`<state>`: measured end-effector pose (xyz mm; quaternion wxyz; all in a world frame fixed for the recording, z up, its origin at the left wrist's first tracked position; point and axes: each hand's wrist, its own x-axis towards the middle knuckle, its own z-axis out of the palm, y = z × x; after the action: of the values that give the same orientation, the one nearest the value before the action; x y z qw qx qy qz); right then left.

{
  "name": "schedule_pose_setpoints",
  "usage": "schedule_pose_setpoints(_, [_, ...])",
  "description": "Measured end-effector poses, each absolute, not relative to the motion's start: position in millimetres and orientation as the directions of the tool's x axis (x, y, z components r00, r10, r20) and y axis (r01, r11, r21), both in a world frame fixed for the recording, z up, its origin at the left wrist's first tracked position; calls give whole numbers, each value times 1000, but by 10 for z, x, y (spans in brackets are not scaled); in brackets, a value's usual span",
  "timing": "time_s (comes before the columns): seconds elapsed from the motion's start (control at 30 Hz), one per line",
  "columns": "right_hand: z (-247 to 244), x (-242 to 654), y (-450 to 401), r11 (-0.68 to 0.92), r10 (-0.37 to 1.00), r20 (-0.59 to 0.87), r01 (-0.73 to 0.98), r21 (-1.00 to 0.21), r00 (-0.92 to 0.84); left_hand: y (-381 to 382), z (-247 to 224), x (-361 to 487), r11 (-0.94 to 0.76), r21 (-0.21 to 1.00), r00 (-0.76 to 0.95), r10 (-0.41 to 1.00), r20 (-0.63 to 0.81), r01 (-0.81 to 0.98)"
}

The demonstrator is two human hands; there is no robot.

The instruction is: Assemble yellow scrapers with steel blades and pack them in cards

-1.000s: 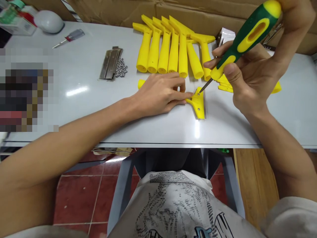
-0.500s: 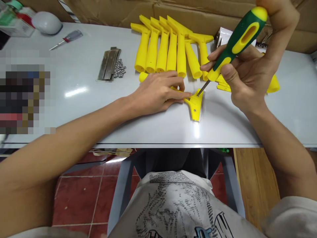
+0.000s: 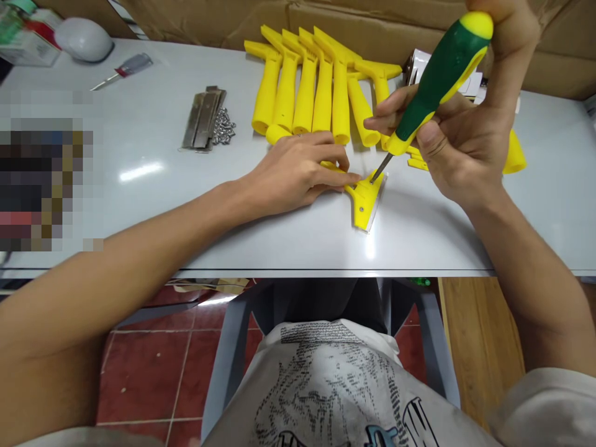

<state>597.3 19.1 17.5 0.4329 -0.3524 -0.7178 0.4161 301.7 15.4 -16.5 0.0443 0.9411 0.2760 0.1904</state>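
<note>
My left hand [image 3: 302, 171] is wrapped round a yellow scraper [image 3: 365, 198] and presses it on the white table; its handle is mostly hidden beneath the hand. A thin blade strip runs along the scraper's wide end, and one screw shows in its face. My right hand [image 3: 470, 136] grips a green and yellow screwdriver [image 3: 431, 81], tilted, its tip touching the scraper at a second screw spot. Behind my left hand several yellow handles [image 3: 305, 93] lie side by side. To the left, metal blades [image 3: 202, 118] lie beside a small pile of screws [image 3: 224, 126].
A second screwdriver [image 3: 125, 69] and a white rounded object [image 3: 84, 38] lie at the back left. Cardboard [image 3: 223, 22] stands along the back of the table [image 3: 139, 217]. More yellow parts [image 3: 514, 155] are partly hidden behind my right hand. A pixelated patch covers the far left.
The screwdriver has turned about its length, showing more green, and its handle has shifted slightly left with my right hand. The scraper's wide end has swung slightly.
</note>
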Motion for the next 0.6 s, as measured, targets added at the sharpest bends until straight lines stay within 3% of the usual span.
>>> schedule_pose_setpoints(0.3, [88, 6053, 268, 433, 870, 361, 168, -886, -337, 149, -163, 3036, -832, 217, 764, 555, 329, 511])
schedule_pose_setpoints(0.6, [132, 6036, 236, 492, 868, 444, 272, -827, -223, 88, -156, 3055, -830, 131, 764, 553, 332, 543])
